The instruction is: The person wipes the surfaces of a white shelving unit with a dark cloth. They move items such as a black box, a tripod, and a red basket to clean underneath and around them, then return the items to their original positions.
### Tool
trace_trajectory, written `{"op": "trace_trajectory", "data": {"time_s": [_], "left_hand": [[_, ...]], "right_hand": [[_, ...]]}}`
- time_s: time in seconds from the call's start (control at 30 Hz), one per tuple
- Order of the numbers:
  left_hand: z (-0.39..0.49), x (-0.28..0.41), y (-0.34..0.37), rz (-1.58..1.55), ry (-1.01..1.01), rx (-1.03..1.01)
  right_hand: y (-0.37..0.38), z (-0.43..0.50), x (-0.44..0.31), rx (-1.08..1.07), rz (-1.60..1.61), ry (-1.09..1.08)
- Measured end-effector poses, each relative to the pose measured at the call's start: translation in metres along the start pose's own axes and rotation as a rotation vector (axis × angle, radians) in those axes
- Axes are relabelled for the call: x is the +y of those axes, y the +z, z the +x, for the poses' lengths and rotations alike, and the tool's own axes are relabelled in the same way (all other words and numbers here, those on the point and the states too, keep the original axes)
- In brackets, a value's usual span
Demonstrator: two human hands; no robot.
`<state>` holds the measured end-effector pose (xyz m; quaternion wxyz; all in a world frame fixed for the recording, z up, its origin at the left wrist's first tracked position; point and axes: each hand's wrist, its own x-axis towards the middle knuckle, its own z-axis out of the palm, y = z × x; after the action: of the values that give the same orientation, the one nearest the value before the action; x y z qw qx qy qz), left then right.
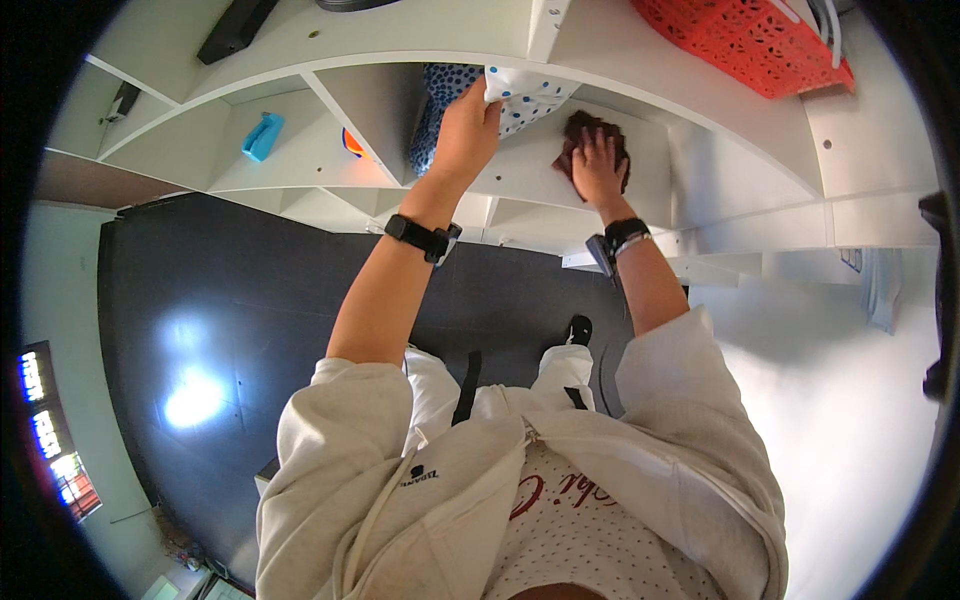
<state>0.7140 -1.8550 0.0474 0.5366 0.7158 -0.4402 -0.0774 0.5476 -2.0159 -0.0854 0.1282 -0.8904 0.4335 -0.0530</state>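
Note:
A white cloth item with blue dots [529, 97] is gripped at its near corner by my left hand [469, 127], inside a compartment of a white shelf unit [517, 161]. Behind that hand, against the left divider, lies a dark blue patterned cloth item [425, 131]. On the shelf board to the right, my right hand [598, 165] presses flat over a crumpled dark brown cloth [577, 131]. The fingers spread across its top, and part of the cloth is hidden under the palm.
A red openwork plastic basket [742, 45] stands on the upper shelf at right. The compartment to the left holds a light blue tape dispenser [262, 137] and a partly hidden orange object [352, 143]. A black box-like object [236, 30] lies at the upper left. Dark floor [262, 300] stretches below.

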Motion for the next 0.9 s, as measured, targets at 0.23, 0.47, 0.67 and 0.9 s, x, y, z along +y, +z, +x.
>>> {"op": "trace_trajectory", "data": {"time_s": [0.23, 0.47, 0.67, 0.9], "left_hand": [[-0.004, 0.001, -0.016, 0.297, 0.207, -0.04], [0.018, 0.024, 0.036, 0.433, 0.908, -0.166], [0.035, 0.001, 0.065, 0.491, 0.727, -0.386], [0.046, 0.008, 0.061, 0.225, 0.489, -0.114]], "right_hand": [[0.032, 0.057, -0.099, -0.136, -0.075, 0.068], [0.096, -0.012, -0.197, 0.298, 0.232, -0.506], [0.111, 0.019, -0.153, 0.23, 0.189, -0.612], [0.104, 0.086, -0.175, 0.083, 0.32, -0.498]]}}
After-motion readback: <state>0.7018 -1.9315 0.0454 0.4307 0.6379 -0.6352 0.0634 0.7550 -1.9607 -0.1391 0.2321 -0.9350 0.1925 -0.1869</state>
